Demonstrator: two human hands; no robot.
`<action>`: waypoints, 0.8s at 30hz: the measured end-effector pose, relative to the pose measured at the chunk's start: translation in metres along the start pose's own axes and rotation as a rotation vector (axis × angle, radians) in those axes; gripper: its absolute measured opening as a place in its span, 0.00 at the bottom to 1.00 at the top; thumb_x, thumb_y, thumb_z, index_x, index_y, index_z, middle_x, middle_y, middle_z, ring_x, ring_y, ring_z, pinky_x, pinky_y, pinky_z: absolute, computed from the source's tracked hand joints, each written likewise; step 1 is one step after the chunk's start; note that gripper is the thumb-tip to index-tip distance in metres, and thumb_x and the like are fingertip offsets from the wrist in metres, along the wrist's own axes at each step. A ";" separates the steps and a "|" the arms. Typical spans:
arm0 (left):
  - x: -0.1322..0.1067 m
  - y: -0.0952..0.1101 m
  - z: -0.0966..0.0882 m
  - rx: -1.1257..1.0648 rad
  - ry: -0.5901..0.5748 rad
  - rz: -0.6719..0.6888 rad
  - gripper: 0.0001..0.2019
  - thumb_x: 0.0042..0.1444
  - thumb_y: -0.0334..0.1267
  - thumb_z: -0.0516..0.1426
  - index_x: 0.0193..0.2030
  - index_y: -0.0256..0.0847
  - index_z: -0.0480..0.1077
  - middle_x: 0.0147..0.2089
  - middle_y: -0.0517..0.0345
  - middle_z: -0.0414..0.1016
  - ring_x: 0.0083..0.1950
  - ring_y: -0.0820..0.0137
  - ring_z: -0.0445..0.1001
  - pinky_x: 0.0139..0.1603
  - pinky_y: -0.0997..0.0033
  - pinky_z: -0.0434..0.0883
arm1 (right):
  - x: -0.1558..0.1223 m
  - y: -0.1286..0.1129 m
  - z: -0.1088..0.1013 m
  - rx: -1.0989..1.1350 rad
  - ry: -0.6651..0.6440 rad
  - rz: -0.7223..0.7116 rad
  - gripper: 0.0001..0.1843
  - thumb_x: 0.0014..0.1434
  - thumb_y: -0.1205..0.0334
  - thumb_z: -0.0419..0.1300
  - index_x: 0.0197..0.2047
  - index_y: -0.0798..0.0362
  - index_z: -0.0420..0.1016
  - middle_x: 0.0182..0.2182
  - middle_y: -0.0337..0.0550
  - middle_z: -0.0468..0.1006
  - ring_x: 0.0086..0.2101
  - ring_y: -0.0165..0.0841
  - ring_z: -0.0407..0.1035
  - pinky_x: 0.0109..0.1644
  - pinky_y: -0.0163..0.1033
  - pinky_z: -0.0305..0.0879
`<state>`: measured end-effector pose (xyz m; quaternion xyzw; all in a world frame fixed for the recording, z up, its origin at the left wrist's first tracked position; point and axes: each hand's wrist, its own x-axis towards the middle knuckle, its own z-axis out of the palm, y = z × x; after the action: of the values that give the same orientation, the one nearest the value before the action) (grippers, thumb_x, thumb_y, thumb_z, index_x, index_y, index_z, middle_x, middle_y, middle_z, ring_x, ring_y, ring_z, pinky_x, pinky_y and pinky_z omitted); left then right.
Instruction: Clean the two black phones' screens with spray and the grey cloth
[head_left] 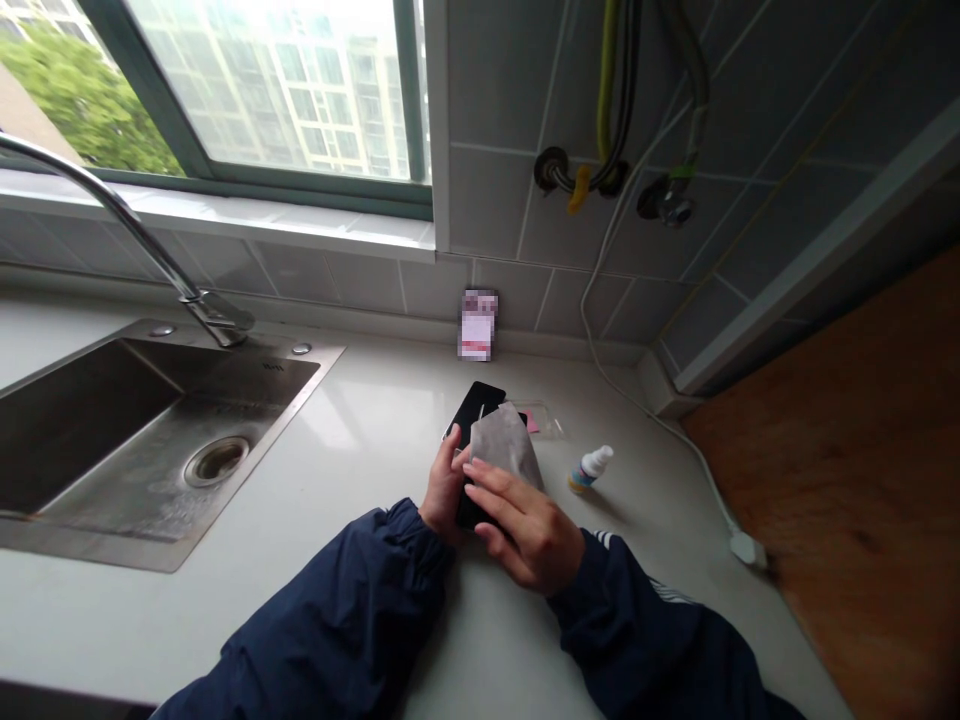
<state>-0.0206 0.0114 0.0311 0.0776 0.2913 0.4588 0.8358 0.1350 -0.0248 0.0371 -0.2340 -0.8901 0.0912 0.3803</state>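
My left hand [444,488] is wrapped round the side of a black phone [468,514], mostly hidden by the cloth and my fingers. Over its face lies a grey cloth [504,440], pressed down by my right hand [529,530] with its fingers together. Just beyond, a second flat black slab [477,402], phone-like, rests on the counter, partly covered by the cloth. A clear plastic case [553,424] with a pink patch lies behind the cloth. To the right of my hands stands a small spray bottle [591,468] with a white top.
At left is a steel sink [304,395] with a chrome faucet [161,250]. A phone with a blurred screen [478,325] leans against the back wall. A white cable [637,395] runs down to a plug [748,550] near the wooden panel [847,480] on the right.
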 end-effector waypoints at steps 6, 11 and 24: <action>0.002 0.000 -0.002 0.023 0.046 0.018 0.24 0.63 0.58 0.59 0.31 0.37 0.74 0.22 0.57 0.73 0.24 0.70 0.74 0.32 0.72 0.74 | -0.006 0.000 0.009 -0.018 0.122 0.032 0.26 0.70 0.71 0.55 0.70 0.61 0.66 0.67 0.63 0.71 0.70 0.48 0.61 0.69 0.58 0.71; 0.000 -0.002 0.000 0.105 0.047 -0.050 0.16 0.61 0.49 0.62 0.35 0.35 0.75 0.28 0.54 0.77 0.28 0.69 0.76 0.33 0.71 0.73 | -0.010 0.004 0.013 -0.061 0.212 0.106 0.25 0.67 0.75 0.56 0.66 0.59 0.71 0.62 0.60 0.76 0.67 0.46 0.67 0.68 0.55 0.73; 0.012 -0.012 -0.009 0.242 0.188 0.101 0.14 0.48 0.44 0.69 0.38 0.37 0.78 0.34 0.56 0.80 0.38 0.65 0.78 0.45 0.67 0.71 | -0.014 0.018 0.013 -0.206 0.194 0.160 0.20 0.68 0.72 0.56 0.61 0.57 0.77 0.58 0.55 0.81 0.62 0.43 0.74 0.66 0.53 0.74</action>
<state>-0.0123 0.0135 0.0137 0.1491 0.4172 0.4668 0.7654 0.1405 -0.0162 0.0134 -0.3499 -0.8323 0.0062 0.4299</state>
